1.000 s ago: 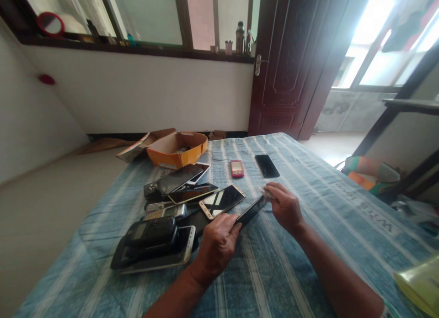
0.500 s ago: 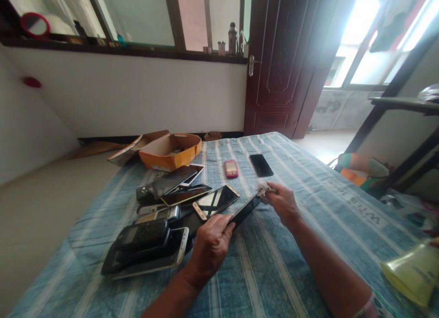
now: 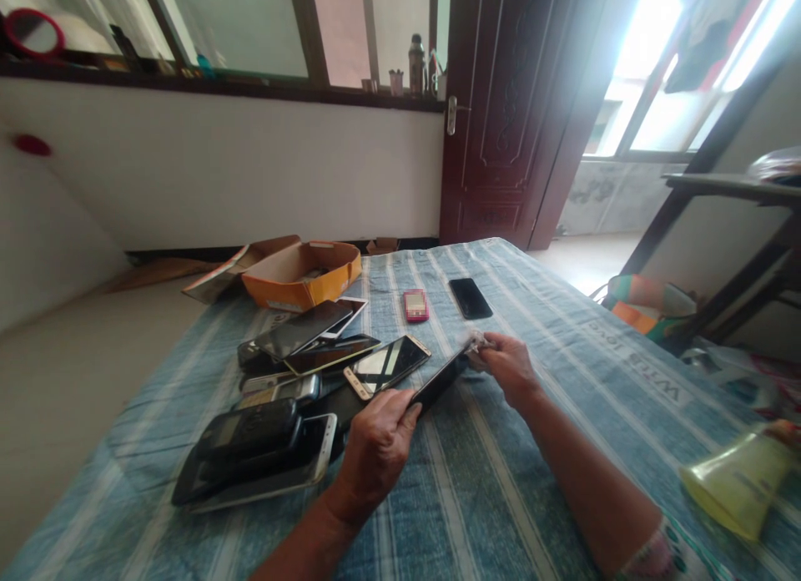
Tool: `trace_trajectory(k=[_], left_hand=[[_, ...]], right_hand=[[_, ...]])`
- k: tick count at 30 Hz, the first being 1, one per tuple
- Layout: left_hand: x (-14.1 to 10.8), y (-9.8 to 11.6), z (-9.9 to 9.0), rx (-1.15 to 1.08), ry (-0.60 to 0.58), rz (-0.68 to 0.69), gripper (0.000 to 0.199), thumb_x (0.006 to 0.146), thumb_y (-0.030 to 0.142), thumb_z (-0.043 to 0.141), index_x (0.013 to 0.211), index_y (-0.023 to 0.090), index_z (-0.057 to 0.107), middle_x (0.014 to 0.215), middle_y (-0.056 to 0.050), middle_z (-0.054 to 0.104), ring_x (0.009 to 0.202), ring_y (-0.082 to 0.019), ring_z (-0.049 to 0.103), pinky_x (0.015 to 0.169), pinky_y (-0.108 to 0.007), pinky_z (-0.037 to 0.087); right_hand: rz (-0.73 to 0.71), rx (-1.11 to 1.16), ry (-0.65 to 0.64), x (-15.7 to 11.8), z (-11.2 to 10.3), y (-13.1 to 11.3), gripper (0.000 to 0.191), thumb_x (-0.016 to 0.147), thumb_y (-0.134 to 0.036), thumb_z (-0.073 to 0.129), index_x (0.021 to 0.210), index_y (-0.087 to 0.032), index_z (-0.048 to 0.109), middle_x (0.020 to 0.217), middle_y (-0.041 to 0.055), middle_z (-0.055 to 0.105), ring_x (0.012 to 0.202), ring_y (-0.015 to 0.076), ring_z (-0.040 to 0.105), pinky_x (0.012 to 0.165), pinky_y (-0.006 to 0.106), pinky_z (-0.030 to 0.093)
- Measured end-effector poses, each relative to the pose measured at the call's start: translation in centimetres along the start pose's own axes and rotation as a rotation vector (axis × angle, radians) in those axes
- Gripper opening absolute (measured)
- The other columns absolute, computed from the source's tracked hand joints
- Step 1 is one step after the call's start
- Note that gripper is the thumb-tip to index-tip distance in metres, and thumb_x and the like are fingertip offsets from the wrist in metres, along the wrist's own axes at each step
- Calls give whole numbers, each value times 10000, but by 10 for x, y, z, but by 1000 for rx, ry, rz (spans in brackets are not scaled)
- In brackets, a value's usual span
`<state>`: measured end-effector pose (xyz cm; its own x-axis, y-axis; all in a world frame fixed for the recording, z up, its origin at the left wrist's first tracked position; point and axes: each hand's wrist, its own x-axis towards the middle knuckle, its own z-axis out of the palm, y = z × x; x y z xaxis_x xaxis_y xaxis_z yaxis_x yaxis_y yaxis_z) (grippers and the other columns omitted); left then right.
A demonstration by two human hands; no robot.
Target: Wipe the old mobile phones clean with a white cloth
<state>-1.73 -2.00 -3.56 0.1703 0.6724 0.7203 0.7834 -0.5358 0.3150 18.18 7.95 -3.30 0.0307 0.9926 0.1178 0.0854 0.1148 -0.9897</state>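
Observation:
A dark phone (image 3: 440, 379) is tilted above the striped cloth, its near end gripped by my left hand (image 3: 377, 439). At its far end my right hand (image 3: 510, 366) pinches a crumpled white tissue (image 3: 476, 347) against the edge. Just beyond the left hand lies a gold-framed phone (image 3: 388, 366). A pile of phones spreads to the left, among them a white-edged phone (image 3: 326, 449), a black handset (image 3: 263, 431) and a silver keypad phone (image 3: 295, 387). Farther back are a small pink device (image 3: 415, 305) and a black phone (image 3: 471, 298), lying apart.
An open orange cardboard box (image 3: 300, 290) stands at the table's back left. On the right is a yellow translucent container (image 3: 729, 485). The blue striped cloth (image 3: 538, 497) covers the table. Behind it are a dark red door (image 3: 501, 147) and a striped bag (image 3: 647, 301) on the floor.
The view has shifted slightly, so everything sits a little farther left. Both hands keep their hold on the phone and the tissue; the tissue stays at the phone's far end.

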Motion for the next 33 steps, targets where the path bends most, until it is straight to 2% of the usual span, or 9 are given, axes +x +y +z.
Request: trace_trajectory(k=[3,9,12,14,17,19,22,26,33], left_hand=[[0,0,0,0,5,-10,191,907,210,501,921,125,672,776,-68,698,703,-174,688,652,-244,550],[1,0,-1,6,19,-10,196,908,221,497,918,133,673,767,-61,698,690,-167,682,653,-237,543],[1,2,-2,9,13,-10,204,913,227,490,921,133,670,766,-60,696,691,-166,680,654,-235,540],[1,2,-2,7,-11,-15,209,917,231,483,919,133,669,771,-62,697,700,-168,681,650,-236,539],[2,1,-2,4,-55,-36,226,925,233,466,901,131,666,760,-63,690,692,-171,674,638,-245,536],[2,0,-2,1,-73,-54,234,930,238,457,901,133,664,753,-62,685,687,-170,669,638,-247,534],[2,-1,-1,-15,-62,-71,232,932,248,457,900,140,660,759,-61,688,688,-166,670,650,-239,536],[1,-2,-1,-17,-55,-69,238,934,247,456,910,132,663,784,-72,698,705,-170,677,665,-242,540],[0,-2,0,16,-57,-60,235,926,254,472,915,124,667,779,-76,694,712,-180,677,668,-259,542]], right_hand=[[-82,-49,33,0,2,0,222,674,-286,539,755,-147,691,638,-5,585,598,128,505,546,232,389],[-121,-188,13,3,-2,11,169,683,-254,546,576,-159,636,507,-27,502,521,122,467,498,228,350],[-159,-242,65,3,-4,9,151,693,-222,546,603,-169,654,546,-17,534,564,137,497,549,244,386],[-293,-270,128,0,-1,3,160,717,-188,527,713,-175,687,686,13,617,667,161,560,649,269,440],[-650,-338,141,-12,9,-6,252,759,-103,483,888,-168,690,909,73,664,847,193,618,799,298,481],[-852,-411,55,-24,18,-11,296,804,-58,437,949,-159,674,963,99,656,916,201,616,840,310,494],[-1015,-512,-114,-41,31,-15,310,869,-51,383,970,-159,655,969,111,639,974,214,591,849,329,507],[-1045,-572,-137,-40,31,-14,297,882,-58,379,957,-157,650,957,111,626,987,222,580,852,345,515],[-903,-659,133,-6,6,5,305,839,-45,413,938,-188,663,943,89,631,961,214,594,871,336,507]])
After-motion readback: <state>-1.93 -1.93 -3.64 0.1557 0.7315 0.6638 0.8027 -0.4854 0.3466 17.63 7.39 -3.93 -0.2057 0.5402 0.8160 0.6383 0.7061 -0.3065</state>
